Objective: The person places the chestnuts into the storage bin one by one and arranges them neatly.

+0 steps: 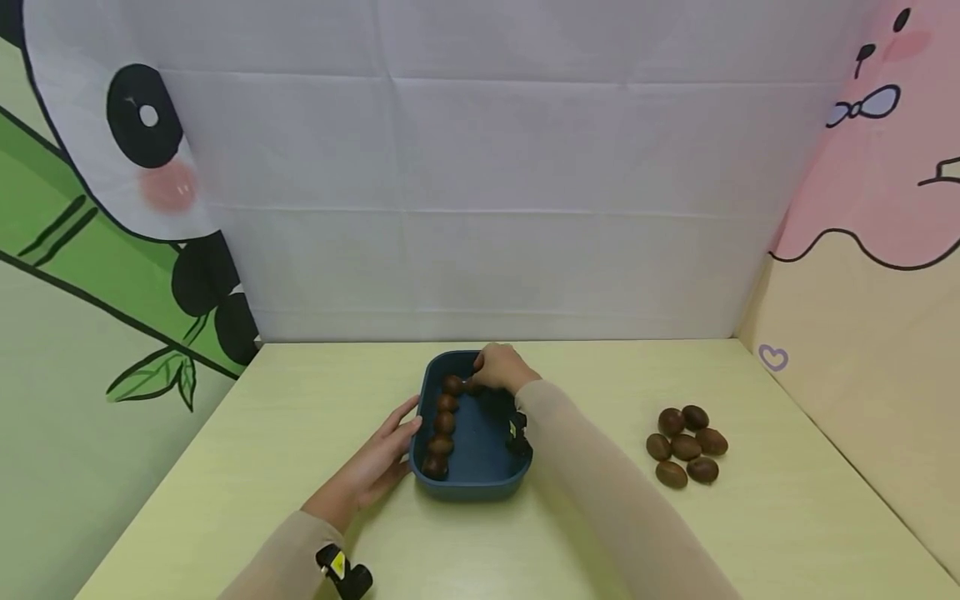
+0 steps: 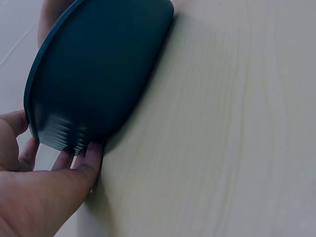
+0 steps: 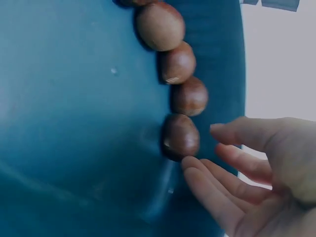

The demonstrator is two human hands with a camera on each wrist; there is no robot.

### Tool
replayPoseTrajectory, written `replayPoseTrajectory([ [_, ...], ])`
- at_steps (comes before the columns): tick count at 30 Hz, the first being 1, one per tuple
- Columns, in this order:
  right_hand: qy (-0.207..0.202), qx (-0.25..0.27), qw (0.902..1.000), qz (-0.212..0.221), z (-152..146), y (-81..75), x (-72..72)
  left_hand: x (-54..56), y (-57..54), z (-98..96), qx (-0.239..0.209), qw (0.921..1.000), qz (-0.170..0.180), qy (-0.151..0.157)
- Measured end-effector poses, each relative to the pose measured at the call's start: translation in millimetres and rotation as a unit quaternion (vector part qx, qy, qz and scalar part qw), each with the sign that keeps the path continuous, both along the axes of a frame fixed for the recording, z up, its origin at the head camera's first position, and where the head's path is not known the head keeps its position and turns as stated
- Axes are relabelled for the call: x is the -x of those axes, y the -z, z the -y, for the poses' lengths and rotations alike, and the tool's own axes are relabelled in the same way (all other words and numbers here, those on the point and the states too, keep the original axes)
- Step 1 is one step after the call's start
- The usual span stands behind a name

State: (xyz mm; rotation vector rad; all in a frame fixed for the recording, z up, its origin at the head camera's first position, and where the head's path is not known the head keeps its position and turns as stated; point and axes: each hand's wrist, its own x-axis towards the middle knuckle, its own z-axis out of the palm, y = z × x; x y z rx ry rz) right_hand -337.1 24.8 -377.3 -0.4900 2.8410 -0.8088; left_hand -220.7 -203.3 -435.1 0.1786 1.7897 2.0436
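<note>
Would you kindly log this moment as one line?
left hand: touching blue container | right hand: at nut row inside | nut cluster: on table, right of container

White cloth [image 1: 510, 167] behind a pale table [image 1: 615, 375] — painted panda [image 1: 146, 121] left, pink figure [image 1: 877, 167] right.

head view: bright, even; soft shadows on pale-yellow wood-grain tabletop [image 1: 600, 367]
left-wrist view: dim; dark-blue rounded plastic tray [image 2: 98, 64] heavily shaded
right-wrist view: bluish, slight blur, pale sheen inside tray
</note>
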Motion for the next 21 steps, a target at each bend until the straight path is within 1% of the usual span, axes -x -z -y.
replayPoseTrajectory([
  [3,-0.020,-0.010,0.9997,-0.008,-5,-10.2,-3.6,0.3,0.3,0.6,-0.002,1.0000,-0.002,0.006],
  [8,-0.038,-0.002,0.9992,-0.012,-17,-24.8,-12.2,0.3,0.0,-0.4,-0.004,1.0000,0.000,0.004],
  [12,-0.053,-0.002,0.9980,-0.034,-31,-29.3,-18.9,0.0,0.5,-1.4,-0.003,1.0000,0.002,0.002],
  [18,-0.059,0.008,0.9967,-0.056,-58,-33.7,-29.3,-0.9,0.2,-1.4,-0.005,1.0000,0.000,0.001],
  [21,-0.066,-0.005,0.9955,-0.068,-73,-36.6,-35.0,-0.9,0.2,-1.1,-0.001,1.0000,0.000,-0.005],
])
